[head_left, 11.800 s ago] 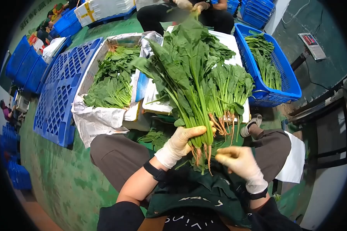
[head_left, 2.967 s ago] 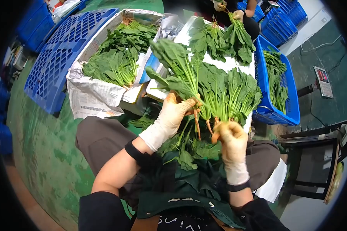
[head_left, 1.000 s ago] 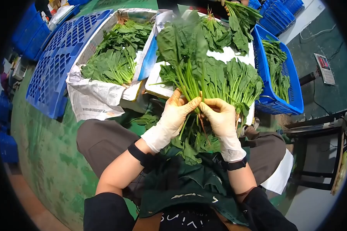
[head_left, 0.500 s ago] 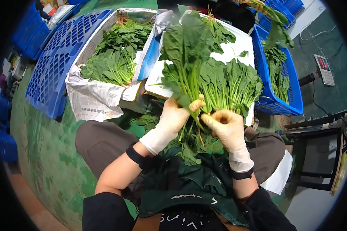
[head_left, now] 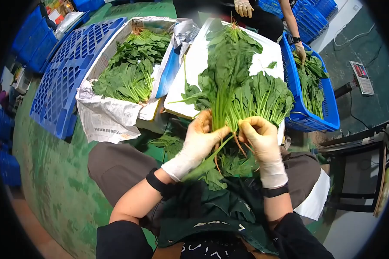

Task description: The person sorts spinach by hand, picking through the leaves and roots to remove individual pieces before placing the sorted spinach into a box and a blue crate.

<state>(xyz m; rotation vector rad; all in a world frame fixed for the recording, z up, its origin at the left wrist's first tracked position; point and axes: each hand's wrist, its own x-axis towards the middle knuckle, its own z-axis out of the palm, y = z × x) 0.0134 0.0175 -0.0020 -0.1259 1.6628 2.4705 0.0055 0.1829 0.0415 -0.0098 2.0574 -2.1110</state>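
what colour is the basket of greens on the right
The basket is blue, clearest in the head view.

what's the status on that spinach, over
Left hand clamped round spinach bunch at the stems, leaves up. Right hand pinching the stem base beside it. Loose leaves lie below, nothing blocking.

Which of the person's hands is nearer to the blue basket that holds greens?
Right. The right hand is close to the blue basket, not touching it; the left hand is farther, across the spinach bunch.
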